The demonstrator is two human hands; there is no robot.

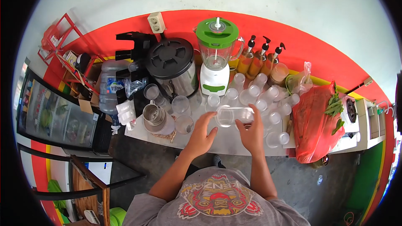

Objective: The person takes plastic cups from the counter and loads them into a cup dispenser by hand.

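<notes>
A clear plastic cup lies sideways in the air above the table, between my two hands. Its right end is in the grip of my right hand, thumb on the near side and fingers on the far side. My left hand is at the cup's left end with thumb and fingers apart; the fingertips are close to the rim, and whether they touch it I cannot tell. Several upturned clear cups stand just beyond and to the right. Behind them is a white blender with a green lid.
Left on the table are a steel pot with a black lid, a metal strainer and a water jug. At the right, a red plastic bag overhangs the front edge beside a stove. Pump bottles line the wall.
</notes>
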